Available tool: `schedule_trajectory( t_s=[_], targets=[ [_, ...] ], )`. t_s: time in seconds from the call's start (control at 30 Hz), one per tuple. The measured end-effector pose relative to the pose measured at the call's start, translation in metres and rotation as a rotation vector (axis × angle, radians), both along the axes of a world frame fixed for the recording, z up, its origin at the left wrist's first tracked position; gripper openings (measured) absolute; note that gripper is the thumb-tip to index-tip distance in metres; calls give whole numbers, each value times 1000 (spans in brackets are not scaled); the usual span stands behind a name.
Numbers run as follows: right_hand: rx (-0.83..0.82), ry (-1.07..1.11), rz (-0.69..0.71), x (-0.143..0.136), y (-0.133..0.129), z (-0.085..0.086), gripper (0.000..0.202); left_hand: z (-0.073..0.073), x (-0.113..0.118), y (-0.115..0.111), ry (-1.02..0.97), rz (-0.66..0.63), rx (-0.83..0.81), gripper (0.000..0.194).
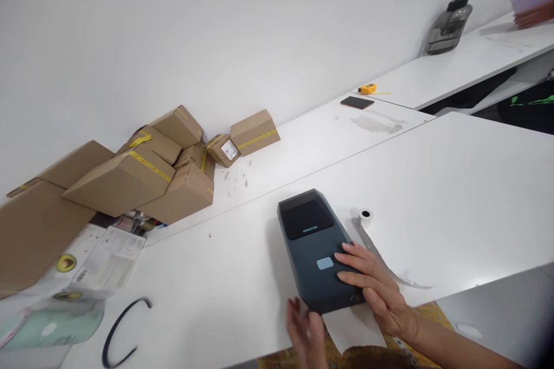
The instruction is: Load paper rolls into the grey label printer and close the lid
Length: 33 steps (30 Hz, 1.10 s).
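Observation:
On the white table lies a dark blue-grey label printer (303,253) with a black glossy panel and a pale blue button. A sheet of white paper (352,328) hangs from its near end over the table edge. My right hand (376,288) rests on the printer's right side, fingers stretched over its top and the thumb by the near corner. Close to the near left corner is my left hand (306,331), slightly blurred, its fingers apart and nothing seen in them. Right of the printer stands a small white roll (366,218) with a loose strip trailing towards me.
Cardboard boxes (116,181) with yellow tape are piled at the left by the wall. Nearer are a clear plastic container (112,259), a green pouch (64,323) and a black curved band (112,334). Farther back lie a phone (357,102), a tape measure (367,89) and a bottle (449,26).

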State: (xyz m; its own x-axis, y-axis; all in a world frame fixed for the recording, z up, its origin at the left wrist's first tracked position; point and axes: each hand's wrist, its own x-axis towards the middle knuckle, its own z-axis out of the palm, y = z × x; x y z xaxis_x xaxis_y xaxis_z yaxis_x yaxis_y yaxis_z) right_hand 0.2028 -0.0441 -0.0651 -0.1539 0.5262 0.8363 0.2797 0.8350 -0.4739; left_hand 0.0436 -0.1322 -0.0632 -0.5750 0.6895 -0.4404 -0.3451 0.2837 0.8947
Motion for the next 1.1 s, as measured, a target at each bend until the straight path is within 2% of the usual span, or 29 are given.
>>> schedule_trajectory(
  t_s=[0.1,0.17,0.27,0.37,0.43,0.5,0.7,0.97,1.03,1.1],
  targets=[
    [2,1,-5,-1,0,4,38,24,-14,15,335,52,152,85],
    [-4,2,-2,-1,0,5,38,44,-15,26,549,-18,238,72],
    [-8,1,22,1,1,2,38,74,-9,48,979,-269,382,67],
    [2,-7,40,3,2,0,37,98,-5,78,1348,-551,512,76],
    [5,-12,40,3,3,0,37,106,-6,95,1442,-732,544,80],
    [4,-8,31,2,3,3,38,110,-7,104,1483,-850,521,84],
    [-43,15,27,1,-1,8,39,107,-8,104,1590,-1002,450,87],
    [-28,32,24,-2,1,6,39,110,-6,111,1613,-969,490,81],
    [-20,40,20,-1,1,8,38,103,-12,104,1571,-806,560,67],
    [-18,41,22,1,0,12,36,87,-19,84,1454,-507,668,42]
  ],
)
